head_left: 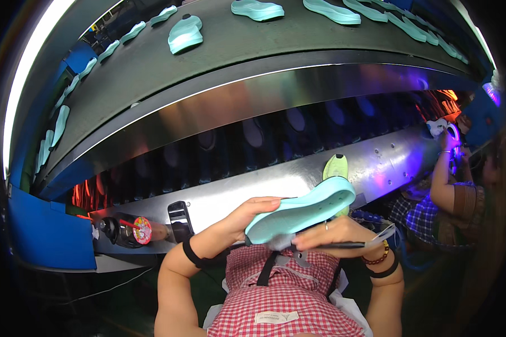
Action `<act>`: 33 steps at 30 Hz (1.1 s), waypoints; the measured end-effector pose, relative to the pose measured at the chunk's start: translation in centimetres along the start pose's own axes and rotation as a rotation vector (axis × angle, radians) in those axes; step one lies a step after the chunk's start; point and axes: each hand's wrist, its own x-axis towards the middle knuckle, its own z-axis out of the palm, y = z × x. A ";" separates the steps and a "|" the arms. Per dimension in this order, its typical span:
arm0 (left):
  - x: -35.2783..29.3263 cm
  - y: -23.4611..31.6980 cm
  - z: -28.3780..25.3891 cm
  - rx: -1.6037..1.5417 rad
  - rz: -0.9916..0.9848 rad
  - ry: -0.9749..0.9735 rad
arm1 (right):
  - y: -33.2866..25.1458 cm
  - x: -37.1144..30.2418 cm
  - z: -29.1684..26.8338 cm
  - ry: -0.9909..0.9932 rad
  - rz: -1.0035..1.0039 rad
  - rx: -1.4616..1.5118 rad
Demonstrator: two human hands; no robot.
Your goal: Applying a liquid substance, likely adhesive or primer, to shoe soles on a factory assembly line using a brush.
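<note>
In front of my chest I hold a turquoise shoe sole [298,209], tilted with its hollow side facing me. My left hand [255,215] is closed on its left edge, thumb along the upper rim. Below its right part, my right hand [334,235] is closed around a brush [346,245] with a dark handle. The brush's pale, blurred head is against the sole's lower left end. Behind the turquoise sole, a lime-green sole [336,166] with a dark tip is on the metal ledge, partly hidden.
The metal ledge [236,194] also bears a black phone-like object [180,220] and a dark bottle [121,230] beside a colourful round lid [142,230]. Beyond it, a dark conveyor belt [219,48] carries several turquoise soles [185,35]. At the right, another person's arm [443,182] reaches under purple light.
</note>
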 end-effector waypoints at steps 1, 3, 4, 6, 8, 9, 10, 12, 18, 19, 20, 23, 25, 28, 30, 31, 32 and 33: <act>0.0 -0.1 0.3 0.003 -0.024 0.000 | 0.5 -0.3 -0.2 -0.006 0.014 -0.127; -0.4 0.1 0.0 0.079 -0.045 0.040 | 1.1 -0.2 0.5 -0.071 -0.012 -0.126; -0.4 0.2 -0.1 0.159 -0.069 0.084 | 0.3 -0.4 0.3 -0.141 0.000 -0.262; -1.0 0.1 -0.2 0.118 -0.069 0.076 | -0.4 -0.5 -0.3 -0.107 -0.010 -0.273; -1.0 0.5 0.1 0.060 -0.057 0.040 | 0.2 -0.6 -0.9 0.008 -0.005 -0.298; -0.9 0.8 0.2 0.064 -0.056 0.034 | 0.1 -0.6 -0.9 0.011 -0.005 -0.305; -0.9 1.0 0.1 0.127 -0.068 0.067 | -0.1 -0.7 -0.7 -0.071 0.062 -0.347; -1.2 0.9 -0.3 0.168 -0.069 0.102 | -0.5 -0.9 -0.8 -0.270 0.112 -0.501; -1.4 1.2 0.0 0.219 -0.029 0.131 | 0.1 -1.8 -2.1 -0.129 0.136 -0.434; -1.2 1.0 -0.4 0.239 -0.027 0.164 | 0.4 -2.2 -2.1 -0.145 0.144 -0.462; -1.3 0.6 -1.1 0.219 0.041 0.139 | 0.0 -2.1 -2.0 -0.091 0.164 -0.350; -0.8 -0.9 -1.4 -0.178 0.050 0.041 | 0.2 -1.2 -0.7 0.150 0.308 0.111; 0.2 -2.2 -1.0 -0.308 0.036 0.069 | 0.5 -0.2 1.1 0.305 0.327 0.099; 0.5 -4.1 -2.3 -0.376 0.165 0.042 | 3.7 -0.2 2.2 0.552 0.371 0.232; 0.1 -4.8 -2.4 -0.444 0.143 0.067 | 5.2 -0.9 2.1 0.618 0.354 0.163; 0.3 -5.0 -2.6 -0.470 0.133 0.080 | 5.6 -0.9 2.5 0.745 0.347 0.094; 1.1 -5.4 -3.0 -0.497 0.154 0.063 | 5.8 -0.8 2.8 0.830 0.329 0.041; 1.9 -5.7 -3.1 -0.521 0.176 0.044 | 6.1 -0.6 3.1 0.916 0.306 -0.010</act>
